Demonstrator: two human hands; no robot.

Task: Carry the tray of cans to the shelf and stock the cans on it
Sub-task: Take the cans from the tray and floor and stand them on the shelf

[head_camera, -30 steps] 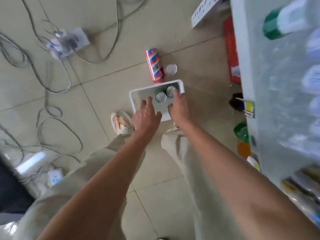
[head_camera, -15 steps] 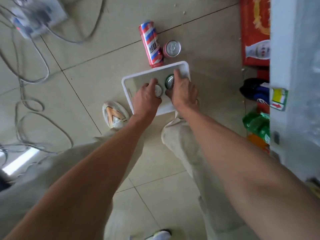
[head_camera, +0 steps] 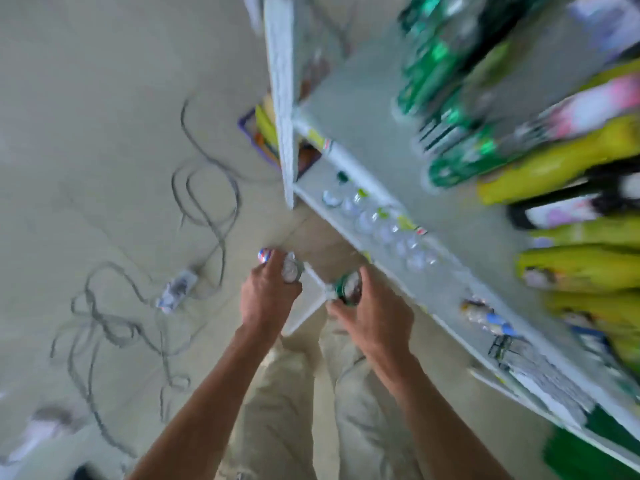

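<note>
So I've got a can in each hand. My left hand [head_camera: 268, 292] is wrapped around a silver-topped can [head_camera: 290, 269], fingers closed on its body, and there's a bit of a red, white and blue can [head_camera: 264, 255] poking out just past my knuckles, can't tell if I'm gripping that one too. My right hand [head_camera: 372, 315] is clamped on a green can [head_camera: 348, 288], top facing up at me. The white tray [head_camera: 313, 306] is down below between my hands, only its corner and edges showing, pretty blurry. The shelf [head_camera: 349, 161] is just to my right, white boards, with clear bottles [head_camera: 381, 226] lined up on a lower level and green bottles [head_camera: 446, 109] and yellow packs [head_camera: 561, 161] on the upper one. Grey cables [head_camera: 204, 199] and a power strip [head_camera: 176, 291] are sprawled over the tile floor to my left.
</note>
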